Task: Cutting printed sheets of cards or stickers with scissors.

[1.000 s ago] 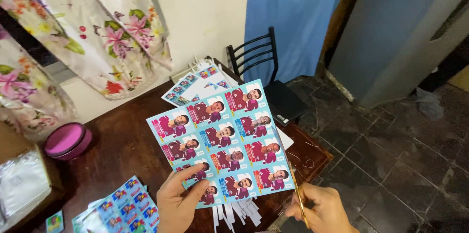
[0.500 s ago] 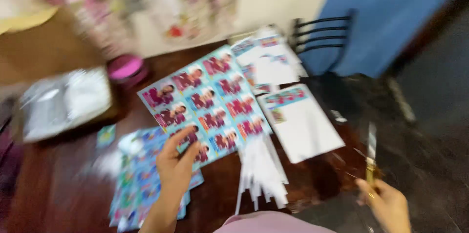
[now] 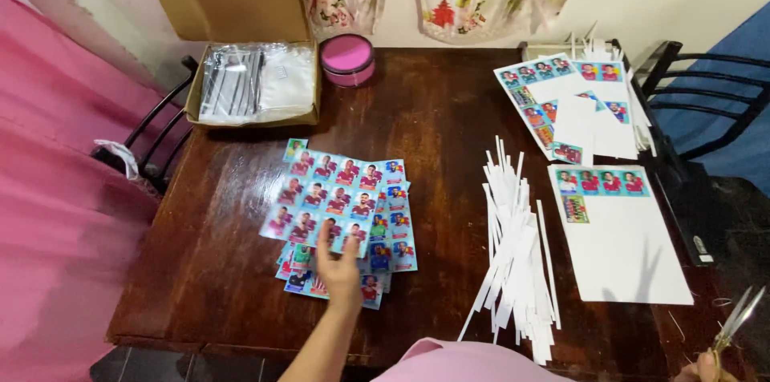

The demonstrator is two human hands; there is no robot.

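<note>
The sticker sheet (image 3: 329, 202), lifted a moment ago, now lies on the stack near the desk's (image 3: 449, 117) front-left edge, under the flat, spread left hand (image 3: 341, 270). The right hand (image 3: 706, 366) grips scissors (image 3: 738, 319) at the front-right corner. Cut white strips (image 3: 513, 246) pile mid-desk; this glossy, portrait-gridded sheet seems uncut.

Bare surface (image 3: 449, 133) runs open down the middle — sticker sheets (image 3: 341, 218) block the left, cut white strips (image 3: 513, 258) the right, a cardboard box (image 3: 253, 81) the far corner.
</note>
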